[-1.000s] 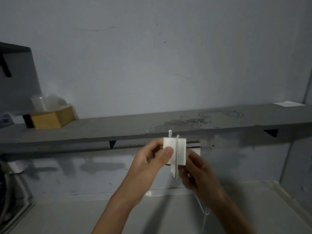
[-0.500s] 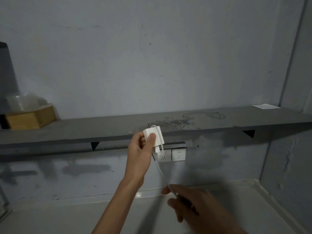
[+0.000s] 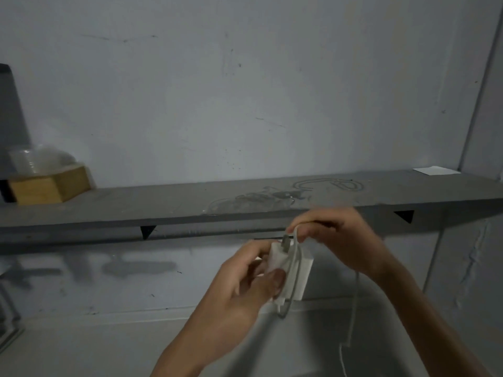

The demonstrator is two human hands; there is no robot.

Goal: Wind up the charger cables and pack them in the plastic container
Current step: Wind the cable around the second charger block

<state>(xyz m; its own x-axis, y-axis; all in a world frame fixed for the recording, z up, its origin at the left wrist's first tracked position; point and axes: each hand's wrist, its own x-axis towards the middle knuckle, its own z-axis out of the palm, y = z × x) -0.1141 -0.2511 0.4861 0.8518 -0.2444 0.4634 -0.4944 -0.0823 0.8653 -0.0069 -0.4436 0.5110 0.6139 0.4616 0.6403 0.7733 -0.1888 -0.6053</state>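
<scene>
Around charger, seemingly looped cable

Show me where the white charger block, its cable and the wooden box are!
white charger block (image 3: pixel 300 270), head view, on its right face.
cable (image 3: pixel 295 263), head view, on the turn wrapped around the block.
wooden box (image 3: pixel 49 185), head view, on its front side.

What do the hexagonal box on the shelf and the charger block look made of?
Hexagonal box: probably unfinished wood, tan and matte with flat, sharp-edged faces. Charger block: likely smooth white moulded plastic, uniform in colour with crisp edges.
</scene>
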